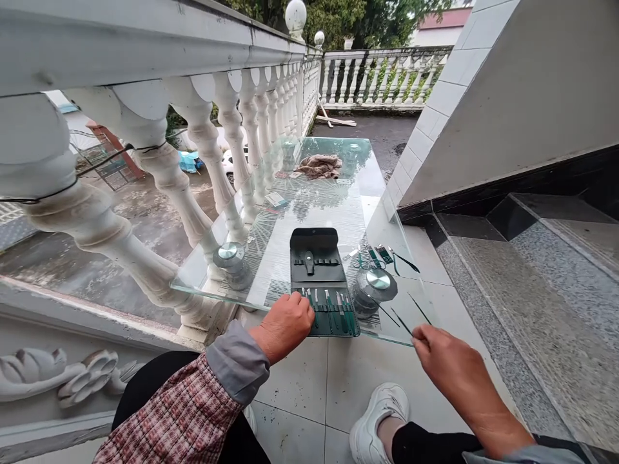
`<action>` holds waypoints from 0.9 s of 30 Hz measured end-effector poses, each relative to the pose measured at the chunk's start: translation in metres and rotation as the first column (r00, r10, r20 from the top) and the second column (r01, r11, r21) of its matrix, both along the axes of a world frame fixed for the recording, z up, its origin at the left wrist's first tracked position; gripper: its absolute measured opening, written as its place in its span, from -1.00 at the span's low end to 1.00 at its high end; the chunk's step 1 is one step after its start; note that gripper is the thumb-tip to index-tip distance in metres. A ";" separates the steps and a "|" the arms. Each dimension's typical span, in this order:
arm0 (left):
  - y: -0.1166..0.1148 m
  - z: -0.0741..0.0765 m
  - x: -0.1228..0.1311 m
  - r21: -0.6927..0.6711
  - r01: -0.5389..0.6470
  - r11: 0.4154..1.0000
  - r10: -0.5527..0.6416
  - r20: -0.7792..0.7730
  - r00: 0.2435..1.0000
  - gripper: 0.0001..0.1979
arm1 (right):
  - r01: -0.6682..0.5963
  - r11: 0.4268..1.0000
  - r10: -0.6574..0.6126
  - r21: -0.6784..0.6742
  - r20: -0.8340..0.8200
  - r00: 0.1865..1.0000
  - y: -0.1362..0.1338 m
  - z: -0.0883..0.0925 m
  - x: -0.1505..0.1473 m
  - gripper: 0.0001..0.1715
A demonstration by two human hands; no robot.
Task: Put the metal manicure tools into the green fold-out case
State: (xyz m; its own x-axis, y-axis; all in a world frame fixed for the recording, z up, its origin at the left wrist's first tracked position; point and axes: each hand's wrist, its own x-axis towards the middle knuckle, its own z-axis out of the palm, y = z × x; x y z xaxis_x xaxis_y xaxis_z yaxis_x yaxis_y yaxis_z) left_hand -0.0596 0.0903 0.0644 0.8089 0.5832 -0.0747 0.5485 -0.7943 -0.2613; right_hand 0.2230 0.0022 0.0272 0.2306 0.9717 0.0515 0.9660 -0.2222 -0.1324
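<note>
A black manicure case [314, 274] lies unfolded near the glass table's front edge. Green-handled tools [333, 309] sit in the loops of its lower half; in the upper half is a dark strap. My left hand [286, 327] is closed at the case's lower left edge, its fingertips partly hidden. Between the closed fingers of my right hand [447, 361] is a slim dark pointed manicure tool [401, 323], at the table's front right corner. Other thin dark lines show beside it; whether they are tools or reflections I cannot tell. Nail clippers [384, 254], scissors [359, 259] and a plier-like nipper [395, 261] lie behind.
The glass table [271, 248] stands on round metal-capped supports. A crumpled brown cloth [319, 166] and a small card [276, 200] rest farther back. White balusters [203, 142] border the left side; stone steps [522, 283] rise on the right.
</note>
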 end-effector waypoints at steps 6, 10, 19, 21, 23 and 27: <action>-0.001 0.000 0.000 -0.022 -0.015 1.000 0.015 -0.005 1.000 -0.87 | -0.077 0.891 0.142 0.447 -0.113 0.983 0.005 0.019 -0.026 -0.80; -0.002 0.001 -0.001 -0.018 -0.015 1.000 0.015 -0.003 1.000 -0.85 | -0.355 0.721 0.451 0.594 -0.013 0.893 0.008 0.018 -0.065 -0.82; -0.003 0.001 -0.003 -0.039 -0.004 0.999 0.003 -0.005 1.000 -0.87 | -0.614 0.615 0.569 0.495 0.261 0.780 0.004 0.000 -0.090 -0.70; -0.003 0.001 -0.003 -0.039 -0.006 0.999 0.006 -0.003 1.000 -0.87 | -0.642 0.600 0.568 0.477 0.310 0.762 0.003 0.000 -0.091 -0.70; -0.003 0.002 -0.002 -0.040 -0.008 0.999 0.008 0.000 1.000 -0.87 | -0.668 0.593 0.561 0.450 0.364 0.743 0.002 -0.001 -0.093 -0.68; -0.003 0.001 -0.002 -0.039 -0.001 0.999 0.002 0.002 1.000 -0.87 | -0.673 0.618 0.530 0.406 0.418 0.738 0.001 -0.003 -0.096 -0.65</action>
